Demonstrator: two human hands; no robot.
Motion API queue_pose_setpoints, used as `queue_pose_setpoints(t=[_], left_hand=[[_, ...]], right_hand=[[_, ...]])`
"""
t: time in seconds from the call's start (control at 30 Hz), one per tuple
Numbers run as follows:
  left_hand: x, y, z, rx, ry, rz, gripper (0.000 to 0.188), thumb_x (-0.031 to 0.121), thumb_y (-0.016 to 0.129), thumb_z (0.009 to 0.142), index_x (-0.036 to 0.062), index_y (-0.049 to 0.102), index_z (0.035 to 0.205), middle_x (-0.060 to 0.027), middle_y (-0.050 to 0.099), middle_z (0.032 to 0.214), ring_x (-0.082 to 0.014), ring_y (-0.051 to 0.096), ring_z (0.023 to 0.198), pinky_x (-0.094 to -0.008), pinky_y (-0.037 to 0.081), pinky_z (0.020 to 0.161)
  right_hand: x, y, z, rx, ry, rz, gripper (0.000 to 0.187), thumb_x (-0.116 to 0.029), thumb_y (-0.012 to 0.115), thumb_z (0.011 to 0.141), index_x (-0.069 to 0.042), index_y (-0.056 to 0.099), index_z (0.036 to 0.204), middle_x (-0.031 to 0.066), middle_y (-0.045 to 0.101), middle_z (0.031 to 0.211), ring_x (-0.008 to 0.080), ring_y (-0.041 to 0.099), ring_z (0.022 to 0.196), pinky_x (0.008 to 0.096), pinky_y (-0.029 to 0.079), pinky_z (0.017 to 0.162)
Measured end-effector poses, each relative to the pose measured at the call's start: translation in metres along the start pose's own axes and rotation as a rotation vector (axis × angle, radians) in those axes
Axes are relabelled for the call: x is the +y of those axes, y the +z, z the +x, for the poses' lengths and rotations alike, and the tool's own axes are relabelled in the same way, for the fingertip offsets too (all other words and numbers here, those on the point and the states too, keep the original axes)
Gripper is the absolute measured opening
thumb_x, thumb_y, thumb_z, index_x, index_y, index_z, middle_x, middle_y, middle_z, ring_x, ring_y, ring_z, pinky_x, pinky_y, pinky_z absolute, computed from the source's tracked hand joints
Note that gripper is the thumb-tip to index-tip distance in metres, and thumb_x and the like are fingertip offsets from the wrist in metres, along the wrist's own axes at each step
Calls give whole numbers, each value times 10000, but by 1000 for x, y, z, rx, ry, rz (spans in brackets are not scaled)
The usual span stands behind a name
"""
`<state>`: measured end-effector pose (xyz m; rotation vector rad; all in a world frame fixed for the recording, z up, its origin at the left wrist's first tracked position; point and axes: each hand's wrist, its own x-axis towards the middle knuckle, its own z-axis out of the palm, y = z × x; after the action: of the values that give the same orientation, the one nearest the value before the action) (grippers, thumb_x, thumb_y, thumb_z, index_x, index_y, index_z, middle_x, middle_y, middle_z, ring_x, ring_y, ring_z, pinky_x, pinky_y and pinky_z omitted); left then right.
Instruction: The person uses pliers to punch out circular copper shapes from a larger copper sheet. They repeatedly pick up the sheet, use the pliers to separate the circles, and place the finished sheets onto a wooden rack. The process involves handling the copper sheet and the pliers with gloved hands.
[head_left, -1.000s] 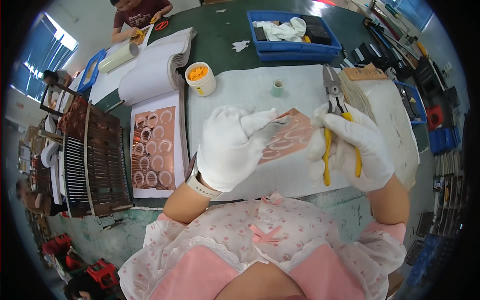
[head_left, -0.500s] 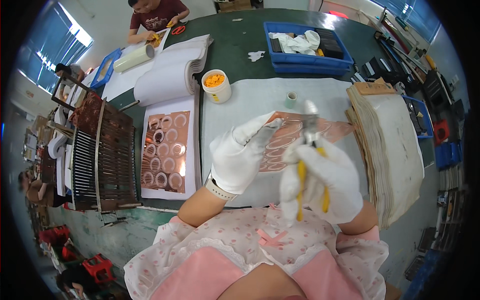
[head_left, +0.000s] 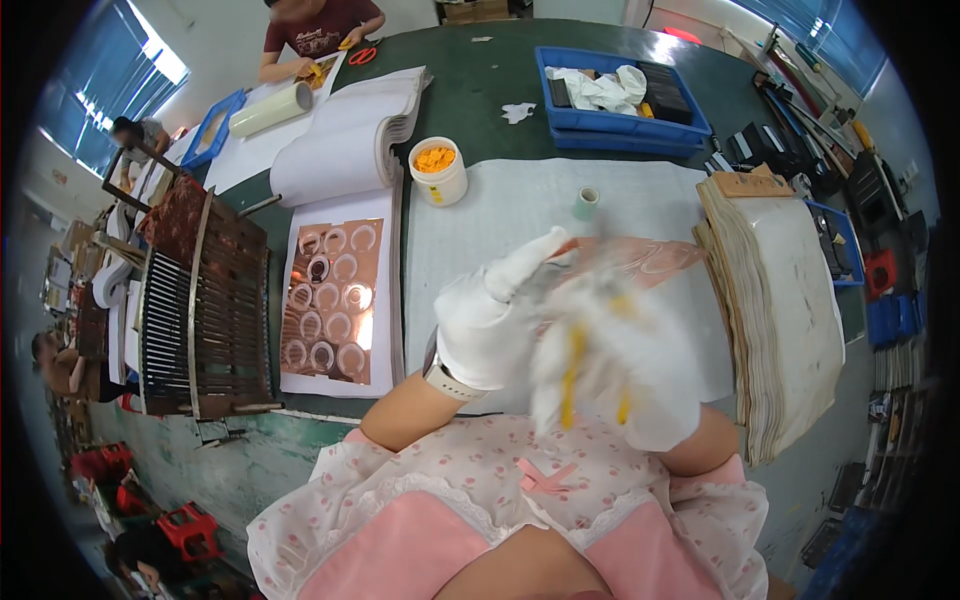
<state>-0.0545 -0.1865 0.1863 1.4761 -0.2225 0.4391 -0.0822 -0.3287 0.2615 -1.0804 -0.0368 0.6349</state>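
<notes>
My left hand (head_left: 478, 325), in a white glove, is closed on the upper left edge of a thin copper-coloured sheet (head_left: 662, 260) with ring-shaped cut lines. The sheet is held above a white covering (head_left: 470, 230) on the table. My right hand (head_left: 645, 375), also gloved and smeared by motion, is wrapped round yellow-handled pliers (head_left: 574, 360). The pliers' jaws are too blurred to make out, and they and my right hand hide much of the sheet. At the left, another copper sheet (head_left: 335, 300) with several pale rings lies on white paper (head_left: 392, 330).
A white tub (head_left: 440, 185) of small orange pieces and a little green roll (head_left: 586, 203) stand beyond my hands. At the right rises a thick stack of sheets (head_left: 790, 330); at the left, a slatted rack (head_left: 205, 310). Blue trays (head_left: 625, 135) sit farther back. A co-worker (head_left: 318, 35) works across the table.
My right hand with the pliers has swung left and slightly down, in front of the sheet, and is more blurred. My left hand has shifted a little right.
</notes>
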Motion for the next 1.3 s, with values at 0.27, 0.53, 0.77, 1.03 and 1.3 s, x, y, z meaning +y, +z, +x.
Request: queue_pose_setpoints(t=[0.27, 0.53, 0.77, 1.03, 1.3], left_hand=[[-1, -5, 0, -46, 380, 421, 308, -33, 672, 775, 41, 646, 1072, -116, 698, 907, -171, 690, 793, -226, 527, 682], [-7, -8, -2, -51, 348, 354, 371, -35, 673, 760, 20, 620, 1124, -112, 689, 964, -167, 684, 812, -227, 527, 725], [-8, -3, -10, -46, 160, 128, 280, 25, 659, 818, -8, 628, 1094, -115, 680, 990, -136, 652, 834, -244, 513, 734], [-12, -6, -5, -65, 315, 119, 310, -52, 624, 808, 30, 625, 1107, -101, 694, 900, -173, 686, 755, -240, 535, 661], [-14, -11, -6, -92, 278, 199, 314, -34, 629, 807, 18, 619, 1117, -102, 693, 930, -161, 679, 774, -238, 526, 680]], right_hand=[[10, -8, -7, -47, -226, 378, 218, -187, 468, 958, -23, 461, 1101, 125, 617, 826, 228, 640, 703, 323, 515, 629], [14, -7, -7, 3, -292, 406, 250, -219, 511, 941, -12, 447, 1066, 155, 619, 835, 243, 636, 638, 353, 520, 538], [9, -2, -8, -173, 92, 23, 225, -187, 476, 955, -2, 444, 1079, 154, 632, 845, 223, 643, 648, 329, 521, 539], [16, 1, -6, -213, 165, -358, 230, -209, 460, 965, -8, 437, 1075, 147, 624, 796, 253, 642, 614, 318, 504, 502], [7, -1, -5, -261, 165, -241, 246, -177, 470, 958, 14, 455, 1113, 111, 632, 804, 194, 631, 628, 285, 488, 546]])
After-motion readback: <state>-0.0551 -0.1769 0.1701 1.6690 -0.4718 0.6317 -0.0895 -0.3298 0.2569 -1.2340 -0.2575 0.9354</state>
